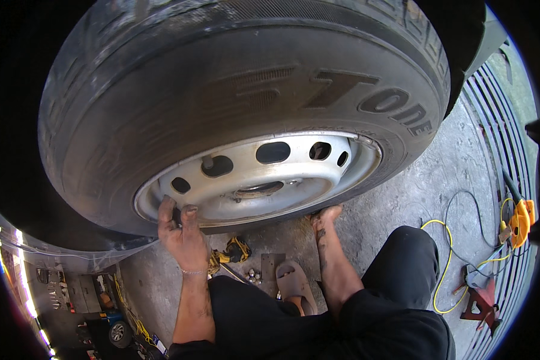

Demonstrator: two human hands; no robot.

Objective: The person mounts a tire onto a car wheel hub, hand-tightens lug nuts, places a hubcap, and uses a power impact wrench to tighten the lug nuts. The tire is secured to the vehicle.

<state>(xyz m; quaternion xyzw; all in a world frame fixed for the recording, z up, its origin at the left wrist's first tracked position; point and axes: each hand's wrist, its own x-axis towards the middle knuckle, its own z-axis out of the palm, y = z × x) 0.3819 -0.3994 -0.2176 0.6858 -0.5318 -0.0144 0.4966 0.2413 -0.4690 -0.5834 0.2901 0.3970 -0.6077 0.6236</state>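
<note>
A large black tyre on a silver steel wheel [300,171] fills the upper middle, tilted toward me, its centre hole and oval vents showing. My left hand [185,240] grips its lower left edge, two blackened fingertips hooked up over the rim. Under the lower right edge is my right hand [327,217], palm up against the tyre, with its fingers mostly hidden beneath it. On the floor between my arms lies a yellow and black power tool [237,249]. Several small metal lug nuts [254,277] sit beside a thin metal bar [233,273].
My sandalled foot [295,285] is below the wheel. To the right, a yellow cable [447,288] winds past a yellow tool [522,223] and a red metal stand [485,303] near a floor grating [492,114]. Car bodywork [84,261] is at left, with tools and another wheel [120,334] beyond.
</note>
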